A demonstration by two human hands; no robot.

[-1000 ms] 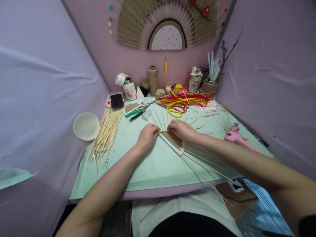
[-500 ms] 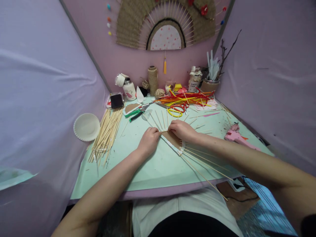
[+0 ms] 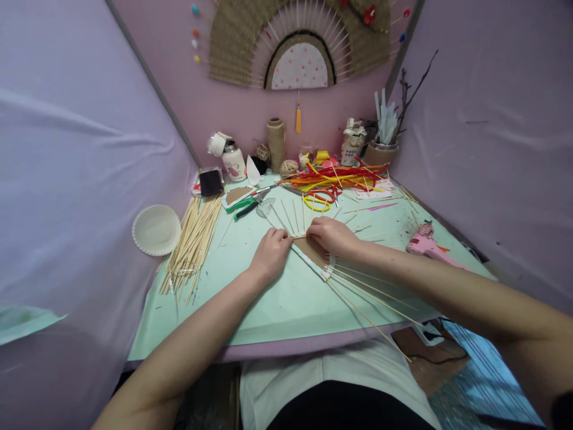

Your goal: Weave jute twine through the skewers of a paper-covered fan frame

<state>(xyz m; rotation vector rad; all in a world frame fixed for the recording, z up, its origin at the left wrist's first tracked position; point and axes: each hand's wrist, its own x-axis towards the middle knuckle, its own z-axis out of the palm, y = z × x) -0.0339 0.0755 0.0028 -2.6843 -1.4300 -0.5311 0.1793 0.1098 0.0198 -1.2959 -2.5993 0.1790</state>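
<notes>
A person in a black top [image 3: 344, 409] and white trousers [image 3: 273, 382] sits close against a worktable spread with a pale green cloth [image 3: 268, 316], both forearms reaching in over it. Long thin sticks [image 3: 371, 292] fan out from the curved edge of a cardboard half-disc [image 3: 314, 252], a few of them jutting past the table's near edge; the piece lies at mid-table, its white-trimmed straight side slanting toward the person. The left hand [image 3: 272, 249], fingers drawn together, pinches the far corner of the half-disc. The right hand [image 3: 332, 236] rests over its curved edge with fingers bent and bunched; whether the fingertips grip a stick cannot be told.

To the left, a white dish with a scalloped rim [image 3: 156, 230] sits beside a heap of loose sticks [image 3: 190, 246]; to the right lies a pink glue gun [image 3: 424, 240]. Beyond the hands are green-handled pliers [image 3: 247, 209], a clear protractor [image 3: 266, 208] and scissors with red and yellow handles [image 3: 316, 204], near a tangle of red, orange and yellow pipe cleaners [image 3: 335, 178]. Along the back stand a white bottle [image 3: 234, 162], a cone of twine [image 3: 276, 146] and a pot [image 3: 380, 154] of translucent sticks and bare twigs. On the pink wall hangs a large woven fan [image 3: 233, 51], a yellow tassel [image 3: 298, 120] below it.
</notes>
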